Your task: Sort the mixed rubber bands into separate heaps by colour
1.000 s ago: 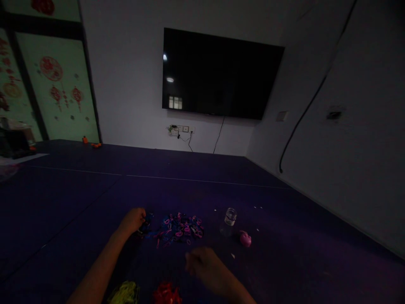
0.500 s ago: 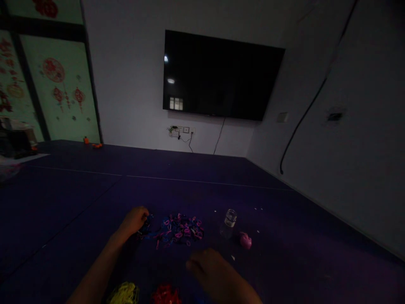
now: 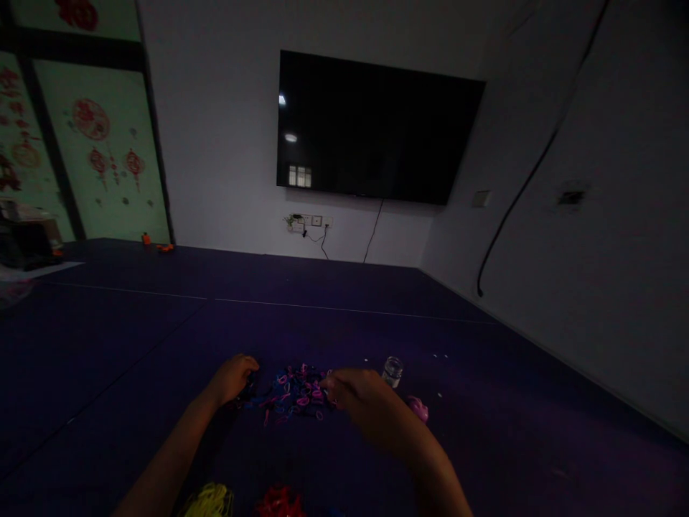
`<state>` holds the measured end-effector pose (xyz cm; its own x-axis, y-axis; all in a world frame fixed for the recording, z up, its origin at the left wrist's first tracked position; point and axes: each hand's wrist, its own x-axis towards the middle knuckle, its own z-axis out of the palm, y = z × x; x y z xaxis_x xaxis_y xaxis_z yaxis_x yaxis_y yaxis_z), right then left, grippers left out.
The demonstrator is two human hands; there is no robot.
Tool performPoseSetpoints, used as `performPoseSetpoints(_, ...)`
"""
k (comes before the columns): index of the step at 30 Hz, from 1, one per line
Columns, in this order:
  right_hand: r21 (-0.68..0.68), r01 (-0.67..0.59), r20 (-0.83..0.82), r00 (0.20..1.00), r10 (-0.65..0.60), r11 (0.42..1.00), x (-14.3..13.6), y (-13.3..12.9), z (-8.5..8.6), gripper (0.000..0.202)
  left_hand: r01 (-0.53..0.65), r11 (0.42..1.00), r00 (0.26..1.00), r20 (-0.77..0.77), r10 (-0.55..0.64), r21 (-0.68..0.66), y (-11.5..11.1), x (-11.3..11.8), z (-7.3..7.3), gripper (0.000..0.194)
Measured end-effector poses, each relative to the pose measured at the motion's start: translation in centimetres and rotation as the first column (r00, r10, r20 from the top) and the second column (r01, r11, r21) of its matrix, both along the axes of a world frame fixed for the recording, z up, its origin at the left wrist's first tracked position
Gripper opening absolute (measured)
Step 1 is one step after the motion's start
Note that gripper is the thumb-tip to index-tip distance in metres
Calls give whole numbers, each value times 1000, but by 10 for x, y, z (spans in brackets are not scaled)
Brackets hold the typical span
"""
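In the head view, the clearest change is the right hand: half a second ago it was in the lower centre of the frame, below the heap of small pink, blue and black loops, and now it has moved up to the heap's right edge. Its thumb and fingertips are close together and point left over the pink loops; whether they grip one, I cannot tell. In this position it overlaps the lower part of the clear jar, which earlier showed whole, and the wrist comes up against the pink rounded object right of centre. The left hand remains left of the heap, bent over a few dark loops, with its fingertips reaching slightly further right than before; whether they are closed on anything is hidden. The heap lies on the purple surface in the lower middle, much as it was. At the bottom edge, the yellow strands and the red bundle keep nearly the same places.
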<state>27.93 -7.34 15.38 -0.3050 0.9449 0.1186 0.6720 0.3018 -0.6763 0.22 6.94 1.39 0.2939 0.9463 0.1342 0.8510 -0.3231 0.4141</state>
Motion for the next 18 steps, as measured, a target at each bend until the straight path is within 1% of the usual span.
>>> performPoseSetpoints(6,10,40,6,999,-40,999,14,2,-2,29,3,1000,997,78,-3,0,4,-4,-3,37)
performPoseSetpoints(9,16,30,11,999,-30,999,19,3,-2,30,5,1000,993,118,-6,7,5,-6,-3,37)
performPoseSetpoints(14,41,35,4,999,-35,999,23,2,-2,30,6,1000,986,168,-7,7,2,-9,-5,36)
performPoseSetpoints(18,47,32,31,999,-34,998,23,1,-1,32,14,1000,980,198,-15,8,-1,-9,-9,33)
